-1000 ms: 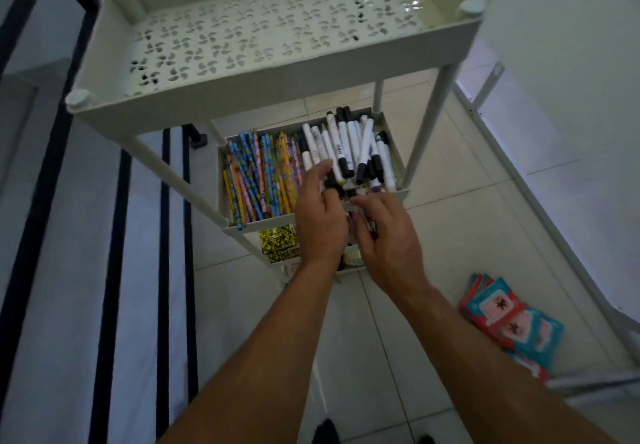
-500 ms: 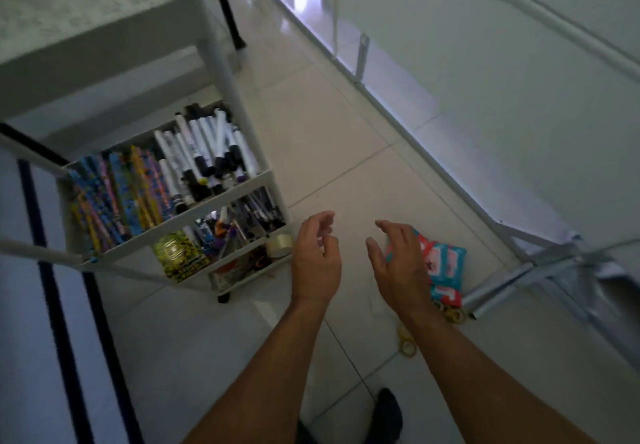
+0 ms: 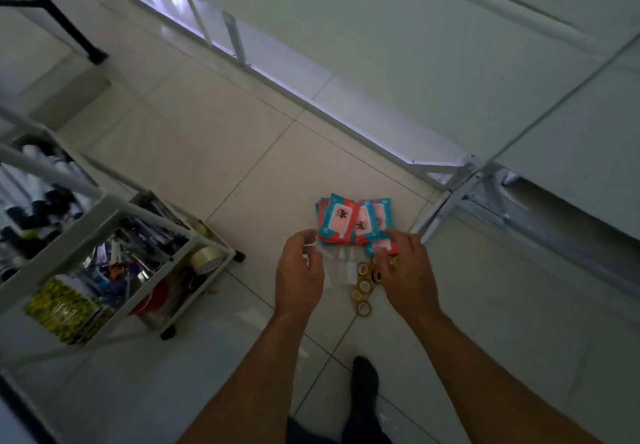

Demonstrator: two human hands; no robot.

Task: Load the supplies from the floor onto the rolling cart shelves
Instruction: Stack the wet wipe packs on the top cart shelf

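Lying on the floor [image 3: 242, 152] by the curled left hand [image 3: 299, 270] and right hand [image 3: 407, 267], whose grip cannot be told, the wipe packets [image 3: 353, 221] are judged light, soft and slippery, best gathered by the edges.

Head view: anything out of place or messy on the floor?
Nothing damaged or spilled. The packets lie fanned in a loose heap on the floor, and small tape rolls straggle from it in a crooked line. On the cart, a bigger tape roll leans askew in a shelf corner.
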